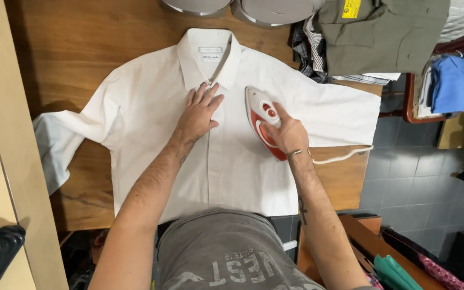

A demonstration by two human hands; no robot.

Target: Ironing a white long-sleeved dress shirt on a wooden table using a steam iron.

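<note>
Nearest the wearer, at the near right, a wooden box-like stand (374, 241) holds folded cloth in green (398, 271) and patterned pink (441, 275); how deep it goes cannot be told.

On the brown wooden table (76, 48) a white shirt (232, 166) lies flat, front up, collar toward the far edge, its buttoned placket running down the middle. The fabric is thin, smooth cotton-like cloth with faint creases. Its left sleeve hangs off the table's left edge, while the right sleeve stretches out flat toward the right edge.

The left hand (198, 114) rests open and flat, fingers spread, palm pressing the shirt just below the collar, gripping nothing. The right hand (288, 133) is closed around the handle of a red and white iron (261, 121), which sits on the shirt's right chest with its pointed tip toward the far side. A thin bracelet circles that wrist, and a pale cord (345, 156) trails from the iron over the table's right edge.

Farther off, at the far right corner of the table, an olive-green shirt (382, 35) lies folded on a stack of striped and checked garments (310, 51). Two round grey metal lids or dishes (275, 12) sit at the far edge. Beyond the table on the right, a folded blue garment (460, 80) rests on a dark wooden chair (412, 104).
</note>
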